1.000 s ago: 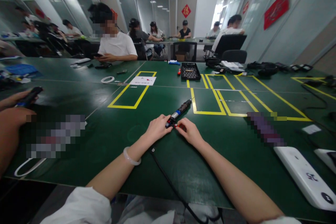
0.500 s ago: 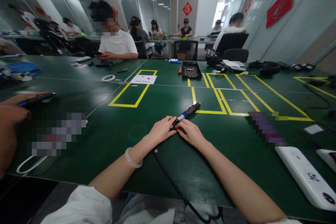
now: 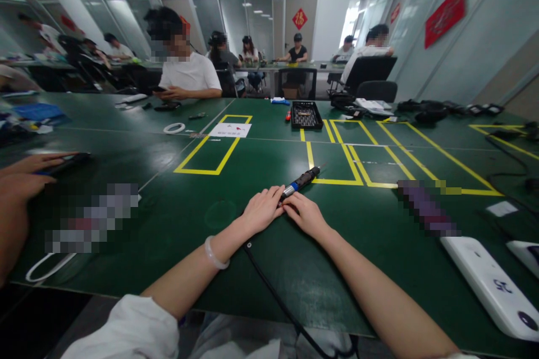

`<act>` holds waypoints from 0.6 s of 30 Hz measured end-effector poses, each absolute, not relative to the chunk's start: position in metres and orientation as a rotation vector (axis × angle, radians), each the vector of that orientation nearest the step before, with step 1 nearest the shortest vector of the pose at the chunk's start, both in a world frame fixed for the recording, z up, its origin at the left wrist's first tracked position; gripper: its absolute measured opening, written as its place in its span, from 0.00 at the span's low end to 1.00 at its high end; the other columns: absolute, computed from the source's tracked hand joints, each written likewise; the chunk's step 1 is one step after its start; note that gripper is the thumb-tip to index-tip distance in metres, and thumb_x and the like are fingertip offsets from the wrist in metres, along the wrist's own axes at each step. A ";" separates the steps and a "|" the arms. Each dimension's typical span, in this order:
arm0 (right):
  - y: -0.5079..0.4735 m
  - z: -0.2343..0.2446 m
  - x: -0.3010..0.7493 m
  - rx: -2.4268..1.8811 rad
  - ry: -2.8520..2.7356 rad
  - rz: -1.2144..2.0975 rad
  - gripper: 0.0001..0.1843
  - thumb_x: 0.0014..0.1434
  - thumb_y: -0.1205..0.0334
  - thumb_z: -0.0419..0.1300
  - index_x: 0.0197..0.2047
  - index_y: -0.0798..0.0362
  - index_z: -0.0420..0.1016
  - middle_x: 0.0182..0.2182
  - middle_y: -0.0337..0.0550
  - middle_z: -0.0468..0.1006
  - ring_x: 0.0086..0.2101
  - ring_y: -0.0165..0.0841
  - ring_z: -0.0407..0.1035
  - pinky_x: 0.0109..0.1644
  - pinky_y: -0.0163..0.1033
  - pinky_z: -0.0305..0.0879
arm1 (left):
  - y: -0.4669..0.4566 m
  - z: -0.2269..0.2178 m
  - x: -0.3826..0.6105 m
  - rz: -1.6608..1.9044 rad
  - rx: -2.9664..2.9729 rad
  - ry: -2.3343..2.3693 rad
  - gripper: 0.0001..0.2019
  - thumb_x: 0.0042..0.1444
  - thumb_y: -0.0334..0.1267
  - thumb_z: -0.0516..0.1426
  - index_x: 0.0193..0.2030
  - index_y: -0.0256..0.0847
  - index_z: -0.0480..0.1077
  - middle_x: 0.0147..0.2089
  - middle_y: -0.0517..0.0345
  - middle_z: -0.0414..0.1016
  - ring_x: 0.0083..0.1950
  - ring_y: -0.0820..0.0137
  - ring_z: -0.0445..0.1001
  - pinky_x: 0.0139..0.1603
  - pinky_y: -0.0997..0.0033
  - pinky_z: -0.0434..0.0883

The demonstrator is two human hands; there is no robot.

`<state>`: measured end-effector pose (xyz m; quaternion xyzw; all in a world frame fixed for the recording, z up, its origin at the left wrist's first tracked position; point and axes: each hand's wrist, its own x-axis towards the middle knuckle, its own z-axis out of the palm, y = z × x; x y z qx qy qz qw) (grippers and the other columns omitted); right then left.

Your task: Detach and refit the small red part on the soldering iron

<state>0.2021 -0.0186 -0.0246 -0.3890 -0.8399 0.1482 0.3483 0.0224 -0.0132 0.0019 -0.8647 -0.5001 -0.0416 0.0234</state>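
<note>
A black electric screwdriver (image 3: pixel 301 180) with a blue band lies on the green table (image 3: pixel 261 269), its tip pointing away to the right. My left hand (image 3: pixel 263 210) and my right hand (image 3: pixel 304 214) meet at its near end, fingers closed around the handle. The handle's rear part is hidden under my fingers. A black cable (image 3: pixel 273 297) runs from there back over the table's near edge. A pale bangle (image 3: pixel 214 255) sits on my left wrist.
Yellow tape rectangles (image 3: pixel 213 151) mark the table. A black tray (image 3: pixel 306 115) and white paper (image 3: pixel 229 130) lie farther back. White devices (image 3: pixel 490 286) rest at the right. Another person's hands (image 3: pixel 25 176) hold a dark tool at the left. Several people sit beyond.
The screwdriver has swung to the right and lowered flatter onto the table. My hands have closed in over its near end, hiding the red part seen earlier.
</note>
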 end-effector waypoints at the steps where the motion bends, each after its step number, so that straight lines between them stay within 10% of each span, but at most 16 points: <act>1: -0.019 -0.024 0.203 -1.020 -2.168 0.386 0.07 0.66 0.63 0.53 0.41 0.51 0.72 0.39 0.43 0.73 0.40 0.33 0.69 0.44 0.35 0.65 | -0.013 0.003 0.020 -0.127 -2.667 -1.555 0.30 0.64 0.48 0.48 0.69 0.40 0.49 0.64 0.46 0.61 0.54 0.60 0.68 0.51 0.62 0.67; 18: -0.020 -0.023 0.212 -1.109 -2.254 0.441 0.05 0.65 0.65 0.53 0.40 0.51 0.71 0.36 0.40 0.71 0.36 0.30 0.68 0.40 0.33 0.61 | 0.027 0.013 -0.138 0.030 -2.305 -2.123 0.30 0.64 0.51 0.43 0.68 0.40 0.51 0.64 0.41 0.60 0.55 0.53 0.69 0.52 0.59 0.65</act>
